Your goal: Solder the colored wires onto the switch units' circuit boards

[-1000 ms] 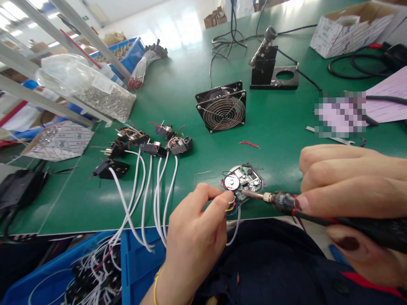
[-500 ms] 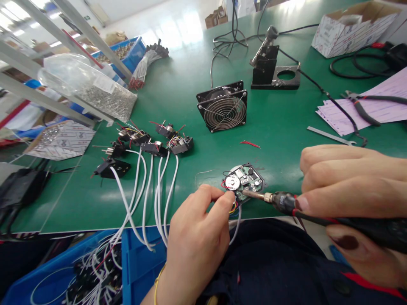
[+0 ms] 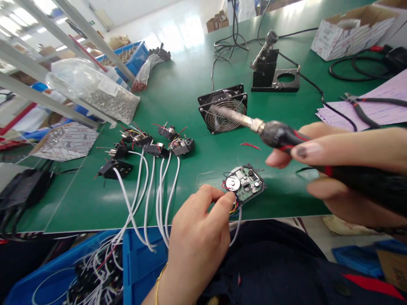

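Note:
My left hand [image 3: 200, 228] is closed in a pinch at the lower left corner of a circuit board [image 3: 251, 192] in a black housing. Red and yellow wires come out right beside those fingertips; whether one is in the pinch is hidden. A round metal part [image 3: 233, 183] sits on the board's left side, and a white cable [image 3: 237, 228] runs down from the housing. My right hand [image 3: 330, 161] grips a soldering iron [image 3: 280, 135], its tip pointing left and raised, in front of the fan [image 3: 224, 112] in this view, apart from the board.
Several black housings [image 3: 155, 149] with white cables lie to the left. Behind the board are short red wires [image 3: 251, 145]. A black iron stand [image 3: 275, 78], cutting pliers [image 3: 362, 110] and pink papers [image 3: 388, 99] lie farther back. A blue bin [image 3: 143, 258] stands below the front edge.
The soldering iron has lifted off the board, its tip moving up and to the left with my right hand. My left hand keeps its pinch at the board's corner.

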Tool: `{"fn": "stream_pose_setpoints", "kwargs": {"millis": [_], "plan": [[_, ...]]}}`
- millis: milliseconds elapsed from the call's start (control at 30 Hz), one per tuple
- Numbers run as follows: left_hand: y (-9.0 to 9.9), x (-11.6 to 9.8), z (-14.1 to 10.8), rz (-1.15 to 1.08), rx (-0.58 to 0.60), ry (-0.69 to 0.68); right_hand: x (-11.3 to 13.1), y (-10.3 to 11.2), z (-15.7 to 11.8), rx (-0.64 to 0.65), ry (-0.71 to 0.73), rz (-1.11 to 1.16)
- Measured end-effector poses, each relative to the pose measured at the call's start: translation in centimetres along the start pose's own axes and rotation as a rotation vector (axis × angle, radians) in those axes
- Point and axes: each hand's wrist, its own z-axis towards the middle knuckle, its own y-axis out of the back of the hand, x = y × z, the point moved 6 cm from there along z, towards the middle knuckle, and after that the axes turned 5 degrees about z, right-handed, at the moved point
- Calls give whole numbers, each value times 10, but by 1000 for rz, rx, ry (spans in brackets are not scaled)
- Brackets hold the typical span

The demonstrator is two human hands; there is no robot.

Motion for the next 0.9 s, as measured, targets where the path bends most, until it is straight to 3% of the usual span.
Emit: {"fn": "stream_pose_setpoints", "kwargs": {"millis": [167, 267, 567, 900], "plan": [[0, 1, 0, -8, 4, 13, -31, -40, -8, 334, -92, -78], [-2, 2, -1, -22, 7, 14, -33, -50, -11, 419, -46, -100], [-3, 23, -4, -497, -76, 221, -37, -52, -10, 432, -18, -86], [-5, 17, -8, -518, -102, 250, -38, -52, -10, 433, -33, -63]]}}
